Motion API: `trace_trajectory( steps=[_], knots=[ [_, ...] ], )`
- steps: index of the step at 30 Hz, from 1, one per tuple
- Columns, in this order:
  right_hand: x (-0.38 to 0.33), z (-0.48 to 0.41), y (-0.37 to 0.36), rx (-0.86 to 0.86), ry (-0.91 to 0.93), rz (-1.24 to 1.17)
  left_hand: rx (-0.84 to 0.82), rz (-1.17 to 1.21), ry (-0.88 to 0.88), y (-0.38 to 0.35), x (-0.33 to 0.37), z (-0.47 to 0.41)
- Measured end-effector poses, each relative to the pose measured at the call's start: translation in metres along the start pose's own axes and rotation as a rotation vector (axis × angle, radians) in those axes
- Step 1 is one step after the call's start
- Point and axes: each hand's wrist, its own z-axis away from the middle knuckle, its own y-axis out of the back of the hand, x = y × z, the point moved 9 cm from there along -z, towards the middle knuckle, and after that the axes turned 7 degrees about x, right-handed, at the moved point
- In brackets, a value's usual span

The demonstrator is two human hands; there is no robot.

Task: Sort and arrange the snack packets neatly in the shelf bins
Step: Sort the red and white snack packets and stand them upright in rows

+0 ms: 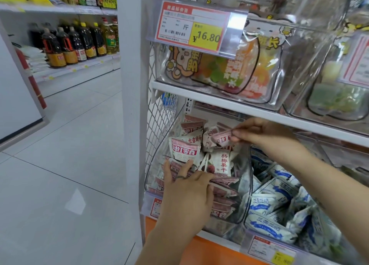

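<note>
A clear plastic shelf bin (153, 165) on the lower shelf holds several small pink-and-white snack packets (186, 152), some stacked flat at the front, others loose behind. My left hand (185, 196) rests on the front stack with its fingers pressed over the packets' edges. My right hand (265, 135) reaches in from the right and pinches one pink packet (221, 138) above the pile. The neighbouring clear bin (247, 204) to the right is filled with blue-and-white packets (267, 204).
The upper shelf carries clear bins of colourful fruit-snack bags (229, 73) under a price tag reading 16.80 (191, 27). A white wire mesh panel (159, 117) closes the shelf's left side. Bottles of oil and sauce (75, 43) line the far aisle shelf beyond a tiled floor.
</note>
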Motion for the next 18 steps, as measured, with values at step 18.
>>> trace_trajectory(
  steps=[18],
  knots=[
    [-0.014, 0.012, -0.046, -0.105, 0.483, 0.781, 0.005, -0.002, 0.000, 0.002, 0.001, -0.001]
  ],
)
